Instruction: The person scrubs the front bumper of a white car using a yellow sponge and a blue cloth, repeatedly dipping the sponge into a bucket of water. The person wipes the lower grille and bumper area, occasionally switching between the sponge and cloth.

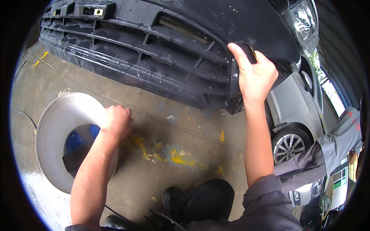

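Toward the right end of a long black plastic bumper (173, 79) with slatted openings and water beads, I see the person's right hand (256, 75) pinching a dark flat piece with a yellowish edge (246, 50) between thumb and curled fingers; the piece lies over the bumper's corner. Lower down, at the right-hand rim of a wide white round bucket (48, 127), I have the left hand (116, 122) with its fingers curled under and knuckles up. Its fingertips are hidden from me, so I cannot tell whether it grips anything. Inside the bucket, rounded blue objects (74, 141) lie beside a black flat slab (75, 159).

Beneath all this I make out a worn concrete floor (192, 131) marked with patchy yellow paint (181, 158). Off to the right stands a silver car (293, 104), and near it another person in grey trousers (304, 165).
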`<move>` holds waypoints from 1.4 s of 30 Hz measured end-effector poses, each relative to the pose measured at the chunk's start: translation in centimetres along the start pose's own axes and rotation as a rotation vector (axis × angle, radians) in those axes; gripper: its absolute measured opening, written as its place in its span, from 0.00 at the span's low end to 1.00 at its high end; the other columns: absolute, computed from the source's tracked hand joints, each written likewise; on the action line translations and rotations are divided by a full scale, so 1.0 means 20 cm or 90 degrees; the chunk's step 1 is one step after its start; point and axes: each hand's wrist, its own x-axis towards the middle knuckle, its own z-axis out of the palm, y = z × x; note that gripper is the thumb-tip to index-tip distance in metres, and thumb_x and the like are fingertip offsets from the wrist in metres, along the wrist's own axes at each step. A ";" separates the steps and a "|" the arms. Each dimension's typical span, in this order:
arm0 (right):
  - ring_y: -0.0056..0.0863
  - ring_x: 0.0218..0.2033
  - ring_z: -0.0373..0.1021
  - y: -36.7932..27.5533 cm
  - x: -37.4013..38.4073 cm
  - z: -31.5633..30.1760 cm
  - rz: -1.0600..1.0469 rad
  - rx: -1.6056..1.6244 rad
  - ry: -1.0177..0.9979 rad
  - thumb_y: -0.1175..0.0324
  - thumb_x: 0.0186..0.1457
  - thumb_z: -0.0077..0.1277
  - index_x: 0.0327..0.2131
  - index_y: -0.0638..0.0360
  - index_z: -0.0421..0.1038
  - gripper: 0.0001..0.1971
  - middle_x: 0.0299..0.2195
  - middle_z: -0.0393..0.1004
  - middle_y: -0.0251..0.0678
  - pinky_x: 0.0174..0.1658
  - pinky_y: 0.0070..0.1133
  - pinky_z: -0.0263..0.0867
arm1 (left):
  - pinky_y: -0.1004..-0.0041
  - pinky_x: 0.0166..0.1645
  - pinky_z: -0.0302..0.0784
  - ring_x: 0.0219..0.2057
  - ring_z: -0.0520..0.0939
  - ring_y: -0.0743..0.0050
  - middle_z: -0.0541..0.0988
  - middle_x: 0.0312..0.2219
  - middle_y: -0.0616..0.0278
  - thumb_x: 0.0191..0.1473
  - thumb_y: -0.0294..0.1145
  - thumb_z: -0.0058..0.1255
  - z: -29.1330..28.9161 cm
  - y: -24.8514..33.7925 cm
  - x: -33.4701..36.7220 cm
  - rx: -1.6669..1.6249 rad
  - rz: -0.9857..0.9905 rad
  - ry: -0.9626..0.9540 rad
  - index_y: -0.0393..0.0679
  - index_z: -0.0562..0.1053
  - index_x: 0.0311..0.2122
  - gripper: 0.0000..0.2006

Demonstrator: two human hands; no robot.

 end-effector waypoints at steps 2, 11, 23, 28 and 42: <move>0.12 0.27 0.67 0.12 -0.05 0.02 -0.038 0.078 0.024 0.58 0.54 0.73 0.32 0.69 0.82 0.19 0.22 0.76 0.27 0.36 0.18 0.69 | 0.55 0.42 0.84 0.35 0.88 0.48 0.86 0.29 0.52 0.56 0.45 0.62 -0.01 -0.01 -0.01 -0.016 -0.007 0.005 0.47 0.84 0.35 0.12; 0.23 0.30 0.79 0.19 -0.09 0.00 -0.202 0.164 0.098 0.67 0.53 0.72 0.40 0.65 0.81 0.15 0.31 0.84 0.40 0.39 0.22 0.75 | 0.55 0.41 0.84 0.34 0.88 0.48 0.85 0.28 0.52 0.55 0.45 0.63 0.00 -0.01 0.00 -0.030 -0.004 0.024 0.47 0.83 0.32 0.12; 0.41 0.26 0.78 0.20 0.00 0.01 -0.282 0.049 0.077 0.60 0.54 0.71 0.39 0.59 0.79 0.16 0.28 0.81 0.42 0.32 0.28 0.73 | 0.55 0.43 0.84 0.34 0.88 0.49 0.86 0.29 0.52 0.55 0.45 0.62 0.02 -0.02 0.01 -0.018 0.004 0.026 0.47 0.83 0.33 0.12; 0.42 0.29 0.81 0.03 0.05 0.00 -0.337 -0.002 0.076 0.59 0.53 0.72 0.39 0.60 0.79 0.17 0.29 0.82 0.44 0.34 0.27 0.75 | 0.55 0.43 0.84 0.34 0.88 0.48 0.86 0.29 0.51 0.56 0.46 0.62 0.02 -0.01 0.00 -0.030 0.005 0.021 0.46 0.83 0.33 0.13; 0.40 0.25 0.78 0.48 -0.20 0.13 -0.393 -0.045 0.132 0.67 0.50 0.73 0.35 0.62 0.76 0.15 0.27 0.79 0.42 0.30 0.28 0.74 | 0.54 0.40 0.83 0.31 0.87 0.47 0.84 0.24 0.52 0.55 0.42 0.62 0.00 -0.04 -0.05 -0.016 0.011 0.066 0.46 0.81 0.30 0.11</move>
